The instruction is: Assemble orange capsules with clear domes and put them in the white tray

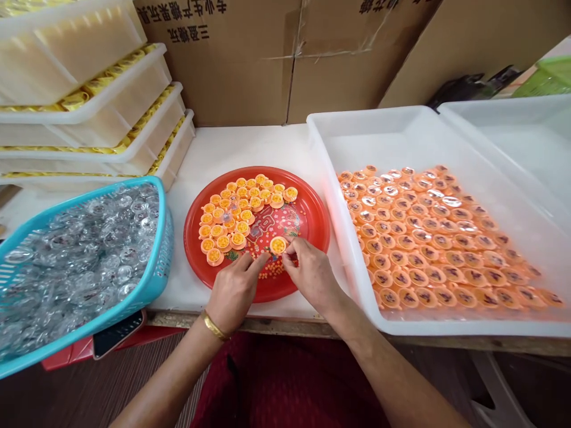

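Note:
A red plate point(307, 205) lies on the white table in front of me, with several small orange cups point(232, 217) filled with yellow beads across its left and back. One such cup point(278, 245) sits near the plate's front, between my two hands. My left hand point(234, 291), a gold bangle on its wrist, has fingers curled and its index fingertip touching the cup's left side. My right hand point(312, 274) pinches the cup from the right. Loose small beads point(272, 272) lie on the plate under my fingers.
A large white tray point(330, 154) at the right holds several rows of capped orange cups point(437, 238). A blue basket point(158, 279) at the left is full of clear plastic lids. Stacked white trays point(134, 101) stand at back left; cardboard boxes point(250, 65) line the back.

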`<move>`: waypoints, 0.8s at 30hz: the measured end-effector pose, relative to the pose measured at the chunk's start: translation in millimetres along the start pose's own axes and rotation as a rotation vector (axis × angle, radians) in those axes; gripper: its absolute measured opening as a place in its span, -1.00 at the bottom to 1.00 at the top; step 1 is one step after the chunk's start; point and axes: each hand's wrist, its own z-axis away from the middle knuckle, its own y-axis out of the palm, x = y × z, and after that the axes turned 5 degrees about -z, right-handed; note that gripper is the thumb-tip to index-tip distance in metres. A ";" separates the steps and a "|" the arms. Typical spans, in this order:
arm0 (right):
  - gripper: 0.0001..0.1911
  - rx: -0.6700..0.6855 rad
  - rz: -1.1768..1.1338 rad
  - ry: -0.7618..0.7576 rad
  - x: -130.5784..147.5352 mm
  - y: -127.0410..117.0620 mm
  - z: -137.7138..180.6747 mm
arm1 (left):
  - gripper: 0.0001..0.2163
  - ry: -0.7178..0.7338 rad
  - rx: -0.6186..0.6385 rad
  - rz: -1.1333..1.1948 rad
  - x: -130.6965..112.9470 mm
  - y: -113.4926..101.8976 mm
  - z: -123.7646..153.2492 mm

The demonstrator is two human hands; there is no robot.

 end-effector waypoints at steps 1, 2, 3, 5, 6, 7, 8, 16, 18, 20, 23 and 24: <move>-0.86 -0.007 -0.008 -0.003 -1.0 -0.5 1.0 | -0.67 -0.019 -0.017 0.026 -0.1 -1.1 1.8; -0.85 -0.012 -0.021 -0.006 -1.5 -0.5 2.0 | -0.68 -0.037 -0.031 0.048 -0.7 -2.0 2.2; -0.84 -0.015 -0.037 -0.008 -1.6 -0.2 2.8 | -0.68 -0.050 -0.035 0.061 -1.8 -2.7 1.2; -0.82 -0.013 -0.068 -0.003 -0.7 1.0 4.1 | -0.64 -0.052 -0.008 0.039 -4.8 -2.8 -3.6; -0.81 -0.013 -0.081 0.004 -0.1 1.7 4.5 | -0.62 -0.038 0.017 0.009 -6.4 -2.2 -6.2; -0.81 -0.012 -0.096 0.012 0.3 2.2 4.7 | -0.60 -0.019 0.040 -0.024 -7.7 -1.5 -8.1; -0.83 -0.011 -0.111 0.016 0.3 2.5 4.8 | -0.58 -0.001 0.053 -0.051 -8.7 -0.7 -9.0; -0.81 -0.106 -0.140 -0.041 -9.0 7.2 4.5 | -0.70 -0.060 -0.030 0.031 -3.6 -0.8 6.0; -0.81 -0.118 -0.142 -0.068 -8.7 10.3 4.8 | -0.67 -0.073 -0.007 0.018 -4.1 -0.4 2.3; -0.81 -0.127 -0.145 -0.086 -7.9 12.6 5.1 | -0.63 -0.061 0.026 -0.032 -5.6 0.8 -3.0; -0.81 -0.155 -0.147 -0.108 -8.2 14.1 5.3 | -0.63 -0.022 0.027 -0.085 -7.4 1.3 -5.2; -0.81 -0.170 -0.147 -0.114 -8.9 14.4 5.3 | -0.65 -0.011 0.008 -0.079 -7.5 0.9 -3.9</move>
